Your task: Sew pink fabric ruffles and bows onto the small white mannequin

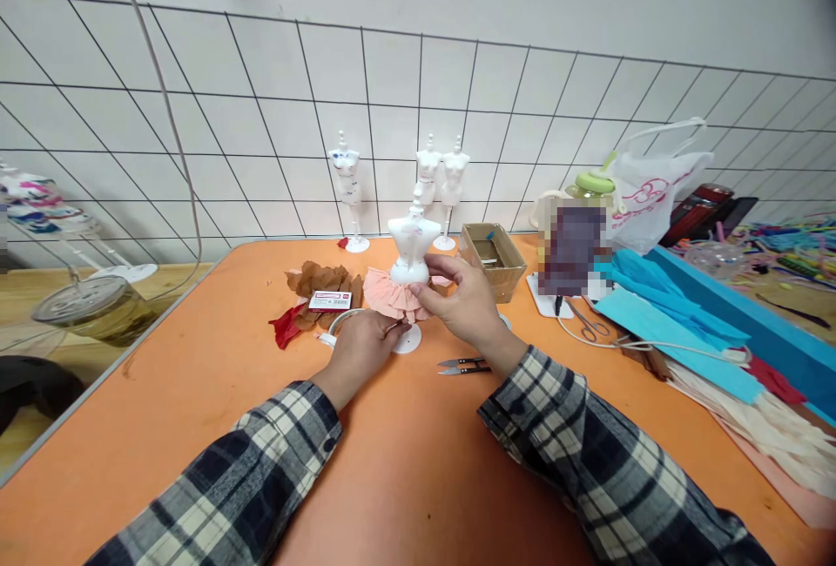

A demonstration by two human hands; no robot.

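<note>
White tiles ruled by dark lines form the wall behind a smooth orange counter; near its middle stands a small, glossy white dress form, upright on a round base, with a pink skirt of crinkled, pleated material flaring around its waist.

Right hand has its grip closed on the skirt at the waist, thumb in front, fingers behind; left hand bends its fingers against the front hem, though whether that grip pinches the material I cannot tell; both wrists emerge from plaid cuffs.

Dark-handled snips with pointed metal blades lie just beside the right wrist; to the left sit a crumpled brown heap, a flat printed box on it, and a wrinkled red scrap; farther back rise a blue-marked form and two pale forms, slim and armless, near an open cardboard box; at far right, flat blue sheets overlap soft cream strips, beside a crinkled, translucent plastic bag.
</note>
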